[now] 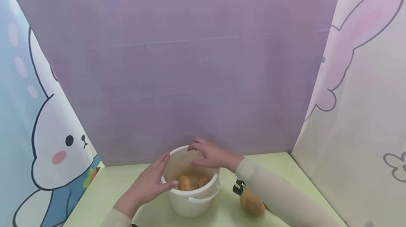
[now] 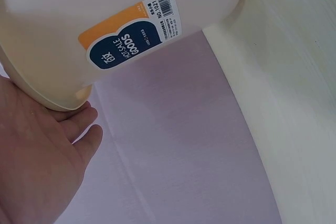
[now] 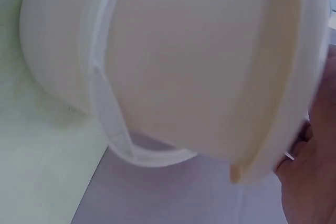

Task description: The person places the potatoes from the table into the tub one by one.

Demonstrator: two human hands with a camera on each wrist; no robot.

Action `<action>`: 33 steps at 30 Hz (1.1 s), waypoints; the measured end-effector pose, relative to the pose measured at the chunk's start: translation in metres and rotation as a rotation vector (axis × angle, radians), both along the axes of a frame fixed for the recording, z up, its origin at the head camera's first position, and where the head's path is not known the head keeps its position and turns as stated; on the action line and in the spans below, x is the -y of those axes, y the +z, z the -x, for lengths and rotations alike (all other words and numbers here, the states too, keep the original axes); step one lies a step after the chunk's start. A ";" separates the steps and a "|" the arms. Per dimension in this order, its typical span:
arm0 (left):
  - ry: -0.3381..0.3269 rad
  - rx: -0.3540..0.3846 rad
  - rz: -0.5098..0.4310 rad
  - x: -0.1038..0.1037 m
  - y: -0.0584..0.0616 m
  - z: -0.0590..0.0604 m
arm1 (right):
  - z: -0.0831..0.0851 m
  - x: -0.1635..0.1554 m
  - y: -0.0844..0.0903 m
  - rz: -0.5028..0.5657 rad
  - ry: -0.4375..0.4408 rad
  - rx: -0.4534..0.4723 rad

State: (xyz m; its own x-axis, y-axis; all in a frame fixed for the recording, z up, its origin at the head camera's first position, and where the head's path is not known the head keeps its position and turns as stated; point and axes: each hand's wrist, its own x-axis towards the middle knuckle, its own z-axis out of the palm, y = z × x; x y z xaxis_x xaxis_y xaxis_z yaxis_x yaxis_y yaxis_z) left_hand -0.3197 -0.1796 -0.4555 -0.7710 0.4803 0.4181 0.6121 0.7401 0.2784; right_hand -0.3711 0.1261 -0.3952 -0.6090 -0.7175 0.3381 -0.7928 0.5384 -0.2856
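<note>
A white plastic bucket (image 1: 190, 202) stands upright on the table, its handle hanging down at the front. Inside it lie brown potatoes (image 1: 186, 183), partly hidden by the wall. My left hand (image 1: 147, 183) rests against the bucket's left rim, fingers extended along it and thumb across the front edge. In the left wrist view those fingers touch just under the rim, beside a printed label (image 2: 131, 32). Over the opening reaches my right hand (image 1: 210, 153), fingers loosely bent near the far rim and nothing in them. Another potato (image 1: 252, 203) lies on the table beneath the right sleeve.
The pale green table (image 1: 279, 170) meets a purple panel (image 1: 196, 72) just behind the bucket. Side walls with rabbit prints (image 1: 60, 156) close in the left and right. A small black device (image 1: 238, 187) sits by the right cuff, near the loose potato.
</note>
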 end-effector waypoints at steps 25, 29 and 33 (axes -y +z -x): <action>0.003 -0.031 -0.006 0.000 -0.003 0.006 | -0.036 -0.135 -0.034 0.167 -0.202 -0.055; 0.000 -0.034 -0.016 -0.001 -0.003 0.006 | -0.037 -0.145 -0.048 0.166 -0.204 -0.112; 0.006 -0.029 -0.019 0.000 -0.006 0.003 | -0.040 -0.152 -0.059 0.140 -0.250 -0.080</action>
State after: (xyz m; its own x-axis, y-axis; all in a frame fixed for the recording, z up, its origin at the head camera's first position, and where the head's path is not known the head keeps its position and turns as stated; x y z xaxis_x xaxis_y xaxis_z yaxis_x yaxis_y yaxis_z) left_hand -0.3231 -0.1796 -0.4617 -0.7613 0.4676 0.4492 0.6157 0.7385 0.2746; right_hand -0.3308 0.2783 -0.4544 -0.7286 -0.4915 0.4770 -0.6633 0.6800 -0.3126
